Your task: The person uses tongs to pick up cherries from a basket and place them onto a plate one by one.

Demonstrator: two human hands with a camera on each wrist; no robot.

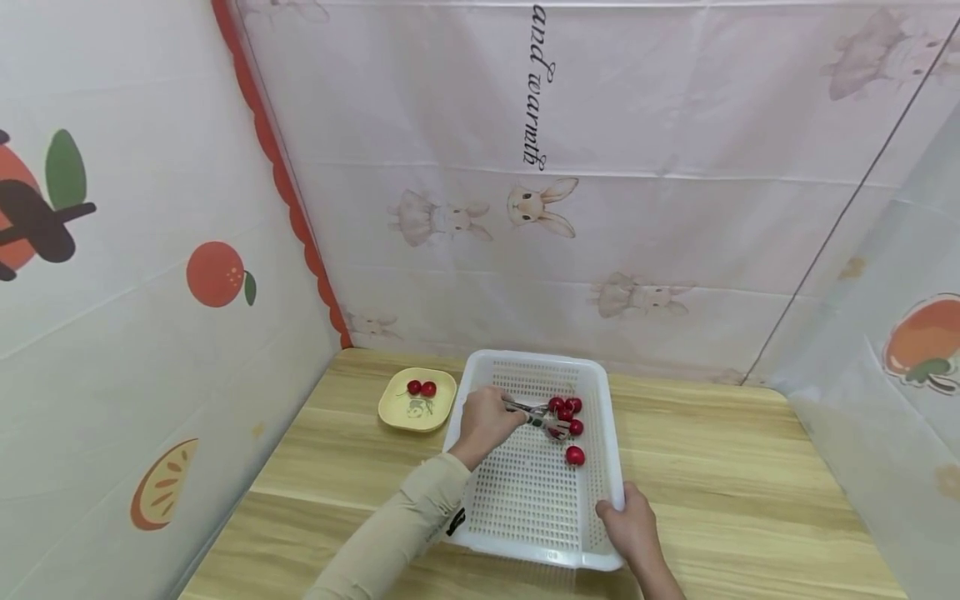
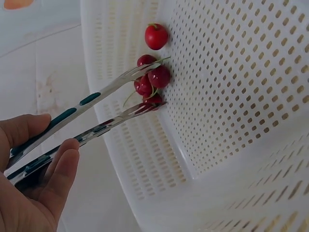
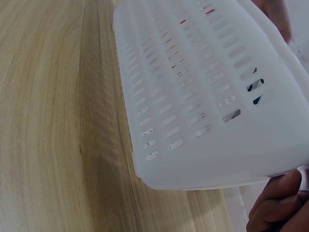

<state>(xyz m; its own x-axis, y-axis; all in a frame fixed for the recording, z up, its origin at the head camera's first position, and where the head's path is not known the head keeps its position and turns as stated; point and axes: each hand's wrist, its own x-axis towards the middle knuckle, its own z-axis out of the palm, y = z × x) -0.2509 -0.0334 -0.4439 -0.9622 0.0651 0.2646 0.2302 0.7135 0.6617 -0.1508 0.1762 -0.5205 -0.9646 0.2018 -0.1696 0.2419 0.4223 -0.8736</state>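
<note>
My left hand (image 1: 486, 421) holds metal tongs (image 2: 87, 102) with dark teal handle inlays, thumb on one arm and fingers on the other. The tongs' fork-like tips are spread around a cluster of red cherries (image 2: 159, 76) inside the white perforated basket (image 1: 525, 500). A green stem lies by the upper tip. One single cherry (image 1: 574, 456) sits apart from the cluster, nearer to me. At the basket's near right corner, my right hand (image 1: 632, 523) grips the rim, thumb on the inner side.
Left of the basket stands a small yellow dish (image 1: 390, 408) with two stemmed cherries (image 1: 428, 389) on a printed pattern. The wooden table (image 1: 697, 467) meets patterned cloth walls (image 1: 660, 208) at the back and both sides.
</note>
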